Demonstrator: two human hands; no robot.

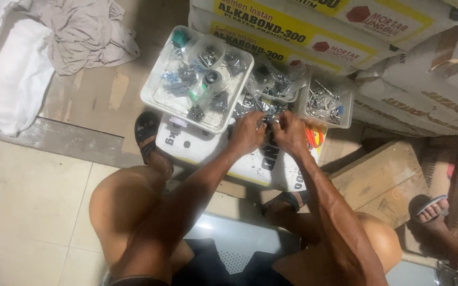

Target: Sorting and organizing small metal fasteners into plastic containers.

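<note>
Seen from above, a person squats on a tiled floor with knees spread, both arms reaching away from the body to a white sack [213, 153] lying flat between their sandalled feet. The left hand [246, 132] and right hand [288, 131] meet at the far edge of the sack, fingertips drawn together over a small dark metal part [267, 123] — both seem to pinch it, though the piece itself is too small and blurred to make out, and no long axis can be told. It lies directly between the two hands, equally near each.

Just beyond the left hand sits a square clear plastic tray [152, 98] holding small bagged hardware; to its right, past the right hand, a smaller clear container [348, 106] holds loose silvery screws (or similar fasteners). Stacked sacks [430, 69] rise on the far right. A crumpled grey cloth [83, 32] lies far left. Another person's sandalled foot [431, 207] shows at the right edge.
</note>
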